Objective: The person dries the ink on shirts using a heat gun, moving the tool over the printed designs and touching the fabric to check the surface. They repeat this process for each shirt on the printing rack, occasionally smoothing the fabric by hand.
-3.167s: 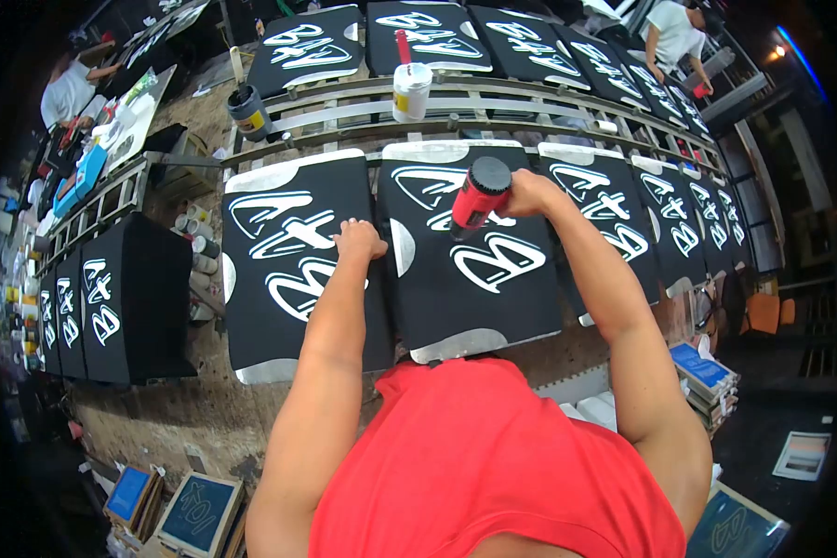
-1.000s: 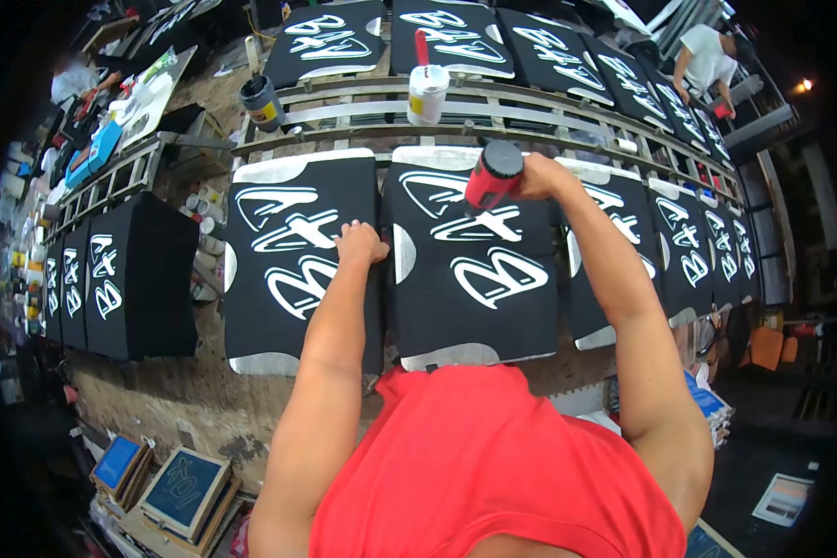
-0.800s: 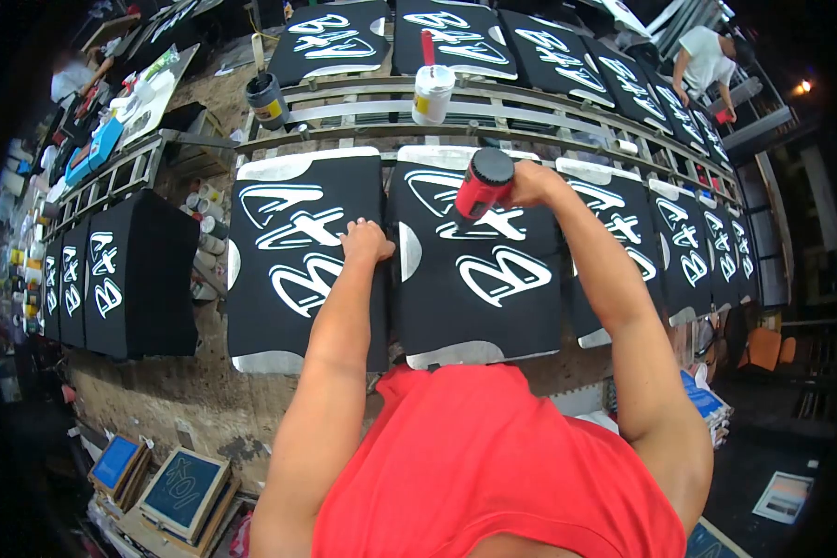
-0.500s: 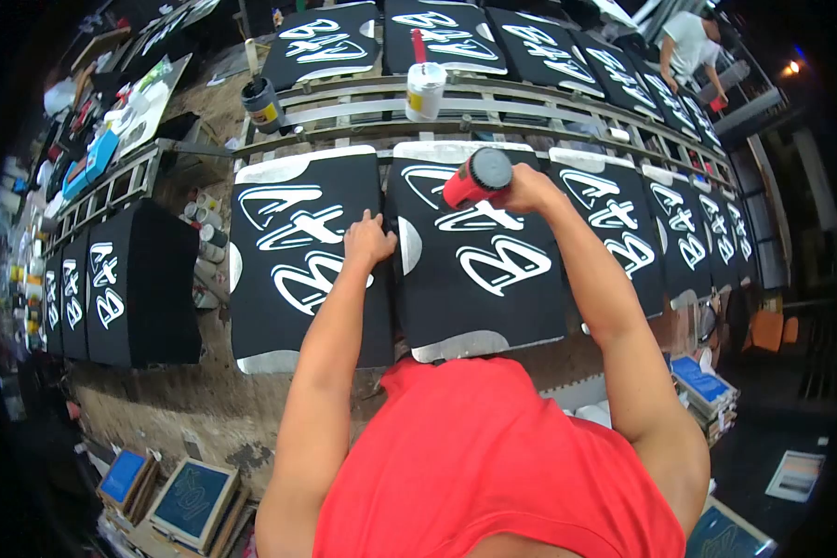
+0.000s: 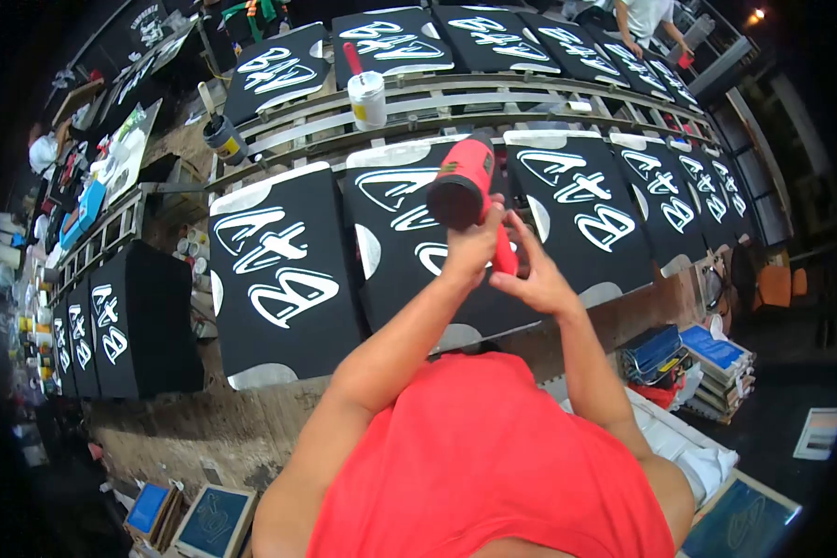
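Note:
A red heat gun (image 5: 475, 167) with a dark round end is held over the printed black fabric pieces. My left hand (image 5: 472, 249) is closed around it where the handle meets the body. Beside the handle, my right hand (image 5: 541, 279) has its fingers apart, thumb and fingertips close to the grip; whether they touch it I cannot tell. Beneath both hands lies a black fabric piece (image 5: 395, 288) with white outlined lettering, partly hidden by the hands and gun. A similar black fabric piece (image 5: 330, 251) is to its left, another (image 5: 553, 191) to its right.
Behind the row runs a metal rail (image 5: 302, 130) carrying a white tub (image 5: 368, 102) with a red-handled tool and a dark tub (image 5: 224, 139). More printed pieces (image 5: 377, 42) lie beyond. A person (image 5: 642, 23) works at far right. Framed screens (image 5: 216, 521) lean below left.
My left hand has left the fabric and taken hold of the heat gun. My right hand has loosened around the handle. The view has shifted to the right.

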A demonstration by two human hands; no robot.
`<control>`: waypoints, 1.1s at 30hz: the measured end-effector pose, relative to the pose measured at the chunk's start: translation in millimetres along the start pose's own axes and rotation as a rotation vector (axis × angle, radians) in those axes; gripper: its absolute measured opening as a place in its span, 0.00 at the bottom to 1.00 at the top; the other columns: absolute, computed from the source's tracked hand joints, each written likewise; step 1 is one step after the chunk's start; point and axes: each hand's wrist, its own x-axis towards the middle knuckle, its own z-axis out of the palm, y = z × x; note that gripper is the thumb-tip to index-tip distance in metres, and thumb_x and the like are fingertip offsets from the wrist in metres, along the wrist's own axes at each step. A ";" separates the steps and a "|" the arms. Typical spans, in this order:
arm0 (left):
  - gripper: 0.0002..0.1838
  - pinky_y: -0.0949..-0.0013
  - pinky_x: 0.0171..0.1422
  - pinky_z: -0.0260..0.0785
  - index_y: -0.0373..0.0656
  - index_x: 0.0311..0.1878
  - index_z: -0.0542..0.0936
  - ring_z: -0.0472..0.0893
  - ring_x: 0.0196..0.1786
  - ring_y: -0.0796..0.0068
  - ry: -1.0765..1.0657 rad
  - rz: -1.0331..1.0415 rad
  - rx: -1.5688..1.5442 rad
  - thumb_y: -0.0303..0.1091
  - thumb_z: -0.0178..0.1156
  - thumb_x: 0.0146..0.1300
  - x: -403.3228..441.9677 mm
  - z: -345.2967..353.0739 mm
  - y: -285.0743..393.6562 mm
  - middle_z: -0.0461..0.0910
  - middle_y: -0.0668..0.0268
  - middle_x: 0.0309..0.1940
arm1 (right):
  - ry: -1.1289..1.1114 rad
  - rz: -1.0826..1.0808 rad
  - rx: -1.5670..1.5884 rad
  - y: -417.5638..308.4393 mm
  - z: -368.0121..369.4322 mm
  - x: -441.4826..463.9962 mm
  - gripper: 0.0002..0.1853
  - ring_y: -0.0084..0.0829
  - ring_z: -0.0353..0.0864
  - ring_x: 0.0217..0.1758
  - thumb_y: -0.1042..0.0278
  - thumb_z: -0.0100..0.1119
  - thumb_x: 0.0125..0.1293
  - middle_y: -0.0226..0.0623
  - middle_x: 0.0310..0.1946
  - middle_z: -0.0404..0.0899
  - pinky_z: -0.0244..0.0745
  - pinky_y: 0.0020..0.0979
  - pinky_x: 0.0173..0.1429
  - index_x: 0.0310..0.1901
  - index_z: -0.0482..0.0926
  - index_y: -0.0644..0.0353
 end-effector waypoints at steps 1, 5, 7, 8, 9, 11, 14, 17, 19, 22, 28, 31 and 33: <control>0.13 0.65 0.47 0.83 0.38 0.57 0.82 0.86 0.46 0.72 -0.015 0.034 0.078 0.32 0.65 0.74 9.1 -0.7 2.1 0.86 0.64 0.46 | -0.075 0.106 0.104 26.1 -6.7 -13.3 0.58 0.33 0.80 0.61 0.60 0.82 0.57 0.42 0.54 0.79 0.74 0.37 0.69 0.83 0.53 0.57; 0.16 0.66 0.41 0.81 0.39 0.53 0.84 0.85 0.36 0.73 0.006 -0.033 0.548 0.41 0.66 0.72 28.0 -11.6 43.7 0.87 0.62 0.39 | -0.132 0.185 -0.357 81.7 -52.6 -48.4 0.28 0.30 0.84 0.42 0.61 0.79 0.59 0.39 0.38 0.86 0.80 0.35 0.52 0.59 0.83 0.62; 0.17 0.67 0.39 0.79 0.40 0.53 0.84 0.84 0.34 0.75 0.023 -0.013 0.730 0.43 0.67 0.72 31.5 -7.5 67.3 0.87 0.62 0.37 | -0.119 0.218 -0.424 142.1 -86.4 -62.2 0.17 0.28 0.83 0.36 0.62 0.75 0.63 0.39 0.35 0.86 0.79 0.34 0.44 0.48 0.86 0.64; 0.18 0.68 0.39 0.79 0.40 0.54 0.85 0.85 0.35 0.76 0.019 0.023 0.804 0.43 0.69 0.70 34.9 -6.8 75.8 0.87 0.62 0.38 | -0.130 0.216 -0.411 155.8 -96.8 -65.5 0.17 0.28 0.83 0.36 0.62 0.75 0.63 0.39 0.35 0.86 0.79 0.34 0.44 0.48 0.86 0.64; 0.20 0.66 0.40 0.80 0.40 0.55 0.84 0.85 0.36 0.75 0.003 0.015 0.910 0.44 0.72 0.68 42.2 -11.7 80.1 0.88 0.62 0.39 | -0.159 0.267 -0.399 166.9 -106.6 -69.3 0.15 0.33 0.85 0.37 0.63 0.73 0.64 0.43 0.36 0.87 0.80 0.36 0.45 0.47 0.86 0.65; 0.21 0.68 0.39 0.79 0.41 0.50 0.87 0.86 0.34 0.79 -0.009 0.032 1.136 0.46 0.77 0.61 50.0 -11.3 87.0 0.87 0.64 0.35 | -0.240 0.281 -0.389 179.2 -118.3 -73.1 0.14 0.38 0.88 0.39 0.64 0.71 0.65 0.47 0.37 0.88 0.81 0.40 0.47 0.47 0.85 0.65; 0.22 0.53 0.51 0.81 0.43 0.50 0.88 0.90 0.46 0.53 -0.007 0.223 1.749 0.49 0.74 0.59 73.3 -12.1 66.2 0.90 0.52 0.40 | -0.350 0.170 -0.248 172.2 -107.4 -64.6 0.14 0.41 0.89 0.42 0.65 0.69 0.67 0.48 0.39 0.88 0.81 0.40 0.49 0.48 0.85 0.65; 0.22 0.49 0.59 0.80 0.45 0.52 0.88 0.88 0.51 0.46 -0.069 0.048 2.034 0.47 0.72 0.56 65.2 28.5 38.4 0.89 0.48 0.46 | -0.448 0.035 -0.257 150.2 -98.0 -59.9 0.13 0.45 0.89 0.45 0.66 0.67 0.68 0.50 0.41 0.88 0.81 0.41 0.51 0.48 0.85 0.66; 0.24 0.51 0.58 0.81 0.43 0.48 0.89 0.88 0.50 0.46 -0.272 0.024 2.043 0.49 0.73 0.52 71.6 36.8 24.1 0.89 0.48 0.44 | -0.489 -0.010 -0.267 145.4 -102.4 -58.7 0.13 0.47 0.89 0.46 0.66 0.67 0.69 0.50 0.42 0.88 0.81 0.41 0.51 0.48 0.84 0.66; 0.24 0.52 0.58 0.81 0.42 0.47 0.89 0.88 0.49 0.47 -0.427 0.092 1.907 0.50 0.74 0.51 80.0 36.6 0.1 0.89 0.49 0.43 | -0.512 -0.040 -0.286 147.7 -117.0 -64.6 0.12 0.48 0.88 0.46 0.67 0.66 0.69 0.51 0.42 0.87 0.81 0.42 0.52 0.48 0.84 0.66; 0.23 0.51 0.58 0.80 0.42 0.43 0.90 0.88 0.49 0.46 -0.376 0.050 2.043 0.51 0.74 0.52 90.3 55.0 -20.3 0.89 0.48 0.41 | -0.479 0.024 -0.249 154.9 -137.5 -69.2 0.12 0.47 0.89 0.44 0.68 0.66 0.69 0.52 0.40 0.87 0.80 0.42 0.50 0.48 0.84 0.68; 0.23 0.51 0.57 0.81 0.41 0.43 0.90 0.88 0.48 0.47 -0.394 0.075 2.035 0.51 0.73 0.52 92.2 62.5 -23.7 0.89 0.48 0.41 | -0.516 0.062 -0.248 159.5 -141.1 -68.3 0.12 0.47 0.89 0.43 0.69 0.67 0.69 0.53 0.39 0.87 0.80 0.42 0.48 0.48 0.84 0.68; 0.23 0.51 0.57 0.81 0.41 0.43 0.90 0.88 0.48 0.47 -0.395 0.024 2.070 0.50 0.73 0.52 92.6 66.5 -23.3 0.89 0.47 0.41 | -0.486 -0.035 -0.247 167.0 -140.6 -67.3 0.12 0.46 0.89 0.39 0.68 0.67 0.69 0.52 0.38 0.87 0.80 0.41 0.46 0.48 0.84 0.68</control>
